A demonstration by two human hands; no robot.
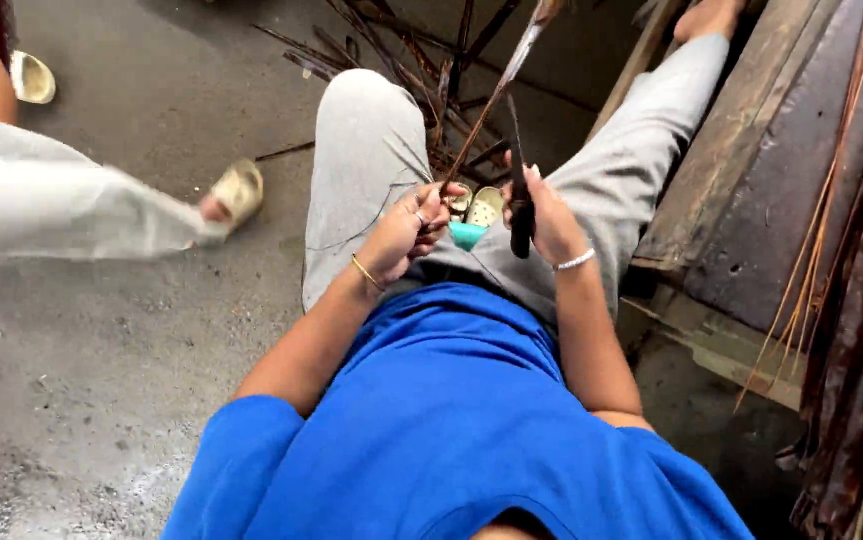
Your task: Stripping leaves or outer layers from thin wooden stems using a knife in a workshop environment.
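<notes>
At far left a second person's sandalled foot (238,190) rests on the concrete floor (101,350). At centre, the left hand (406,232) pinches a thin reddish stick (496,95) that runs up toward the top edge. Just right, the right hand (546,222) grips a dark knife (519,190), blade upright beside the stick.

Under me, grey concrete floor (131,330) (damp-looking) carries scattered dark strips (391,50) and a wooden plank (741,190) beside me.
</notes>
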